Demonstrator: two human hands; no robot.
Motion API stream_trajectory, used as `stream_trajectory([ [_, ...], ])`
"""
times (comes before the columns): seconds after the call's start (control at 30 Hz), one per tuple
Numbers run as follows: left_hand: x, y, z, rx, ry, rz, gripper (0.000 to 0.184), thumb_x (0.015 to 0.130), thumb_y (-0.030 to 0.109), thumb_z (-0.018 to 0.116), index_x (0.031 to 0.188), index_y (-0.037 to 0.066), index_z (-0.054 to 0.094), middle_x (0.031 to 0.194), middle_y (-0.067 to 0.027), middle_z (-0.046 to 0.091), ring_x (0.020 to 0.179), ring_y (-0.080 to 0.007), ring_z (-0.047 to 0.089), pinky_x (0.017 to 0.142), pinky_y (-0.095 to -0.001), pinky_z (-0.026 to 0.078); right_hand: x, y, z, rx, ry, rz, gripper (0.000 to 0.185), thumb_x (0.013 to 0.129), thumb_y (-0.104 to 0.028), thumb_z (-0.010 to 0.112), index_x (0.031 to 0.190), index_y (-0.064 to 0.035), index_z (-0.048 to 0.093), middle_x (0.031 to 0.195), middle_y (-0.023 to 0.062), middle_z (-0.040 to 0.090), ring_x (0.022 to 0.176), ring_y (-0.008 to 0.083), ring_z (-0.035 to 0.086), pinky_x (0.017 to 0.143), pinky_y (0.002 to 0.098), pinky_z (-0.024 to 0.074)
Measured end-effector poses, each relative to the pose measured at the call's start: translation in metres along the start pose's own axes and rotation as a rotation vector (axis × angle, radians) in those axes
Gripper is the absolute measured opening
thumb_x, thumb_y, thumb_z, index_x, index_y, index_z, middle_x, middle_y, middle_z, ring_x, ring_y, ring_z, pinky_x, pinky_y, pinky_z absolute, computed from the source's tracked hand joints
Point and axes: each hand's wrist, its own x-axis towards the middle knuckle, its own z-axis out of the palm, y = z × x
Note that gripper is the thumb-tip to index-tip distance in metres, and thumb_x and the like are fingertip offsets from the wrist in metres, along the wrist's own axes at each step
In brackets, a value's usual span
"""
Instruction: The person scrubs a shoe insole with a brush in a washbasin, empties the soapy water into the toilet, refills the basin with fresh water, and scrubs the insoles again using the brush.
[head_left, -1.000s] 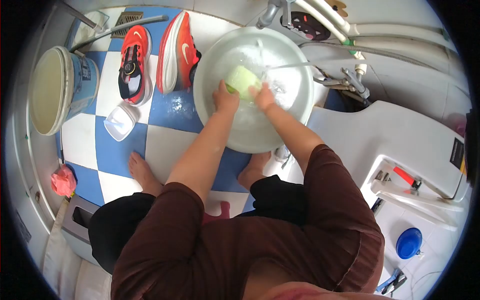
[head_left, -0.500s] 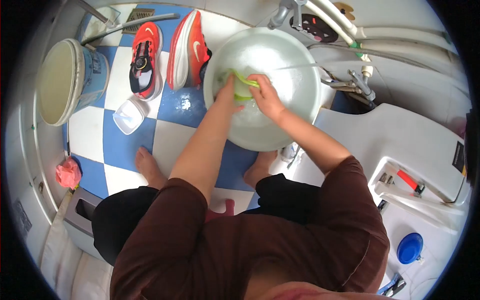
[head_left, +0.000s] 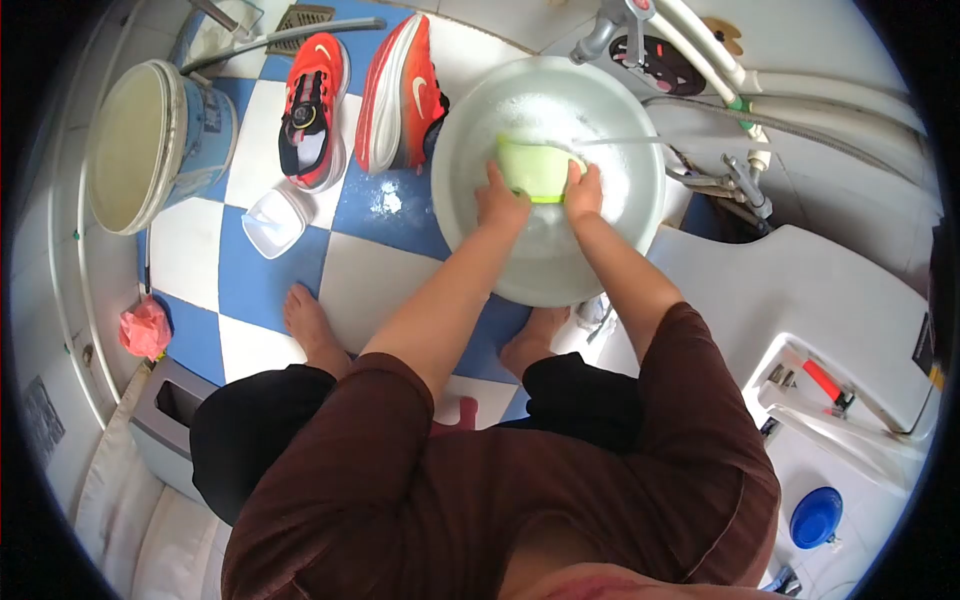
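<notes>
A pale basin (head_left: 550, 270) with water in it stands on the tiled floor. Inside it, a light green piece (head_left: 540, 170), perhaps part of a shoe or a cloth, is spread between my hands. My left hand (head_left: 501, 203) grips its left end, and my right hand (head_left: 582, 190) pinches its right lower corner. A thin stream of water comes in from the right toward the green piece. To the left of the basin lie one red-orange shoe on its side (head_left: 395, 95) and another upright (head_left: 313, 110).
A white and blue bucket (head_left: 205, 140) stands at the left, and a small white container (head_left: 277, 222) sits below the shoes. Pipes and a faucet (head_left: 600, 40) line the wall above right. A white counter-like surface (head_left: 760, 280) is beside the basin, with a blue lid-like object (head_left: 816, 517) lower right.
The green piece was folded in my hands half a second ago and is now spread out between them. The whole view has shifted, so the basin and shoes appear farther right.
</notes>
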Motion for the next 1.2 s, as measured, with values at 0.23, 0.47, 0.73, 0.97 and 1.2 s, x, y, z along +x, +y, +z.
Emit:
stream_trajectory([
  [0.23,0.043,-0.021,0.013,0.195,-0.135,0.094,0.073,0.081,0.04,0.056,0.141,0.008,0.029,0.136,-0.0233,0.04,0.119,-0.0427,0.045,0.103,-0.0492,0.032,0.034,0.014,0.025,-0.401,-0.211,-0.087,0.033,0.089,-0.033,0.055,0.107,-0.0045,0.053,0.096,0.025,0.063,0.093,0.0424,0.059,0.081,0.0488,0.0448],
  [0.47,0.01,0.021,-0.033,-0.909,-0.258,-0.351,0.064,0.087,0.063,0.042,0.128,0.013,0.047,0.127,-0.0102,0.051,0.115,-0.0311,0.05,0.091,-0.0469,0.046,-0.007,-0.027,0.024,0.239,-0.298,-0.5,0.018,0.093,-0.019,0.051,0.106,-0.0079,0.053,0.096,0.0104,0.06,0.09,0.0202,0.057,0.077,0.0325,0.0459],
  [0.73,0.005,0.003,-0.023,-1.628,-0.494,-0.278,0.062,0.09,0.062,0.039,0.125,0.011,0.046,0.13,-0.0085,0.05,0.117,-0.0229,0.052,0.094,-0.0457,0.045,-0.051,-0.059,-0.083,0.77,-0.502,-0.097,0.011,0.097,-0.016,0.048,0.104,-0.0077,0.05,0.088,-0.0019,0.053,0.077,0.0054,0.048,0.069,0.022,0.0425],
  [0.97,-0.053,0.044,-0.044,-1.582,-0.597,-0.351,0.074,0.088,0.065,0.041,0.139,0.013,0.032,0.142,-0.0073,0.036,0.128,-0.0256,0.04,0.107,-0.0487,0.027,-0.073,-0.065,-0.129,0.823,-0.472,-0.079,0.022,0.097,-0.016,0.049,0.118,-0.0079,0.049,0.099,0.002,0.059,0.088,0.0074,0.056,0.076,0.0242,0.0497],
  [1.2,-0.054,0.052,-0.064,-1.27,-0.673,-0.253,0.059,0.089,0.057,0.047,0.132,0.017,0.038,0.133,-0.0089,0.044,0.123,-0.0241,0.045,0.099,-0.0476,0.037,-0.086,-0.062,-0.125,0.734,-0.547,-0.282,0.022,0.095,-0.014,0.051,0.116,-0.0089,0.055,0.113,0.0055,0.055,0.1,0.0123,0.055,0.082,0.0272,0.0503],
])
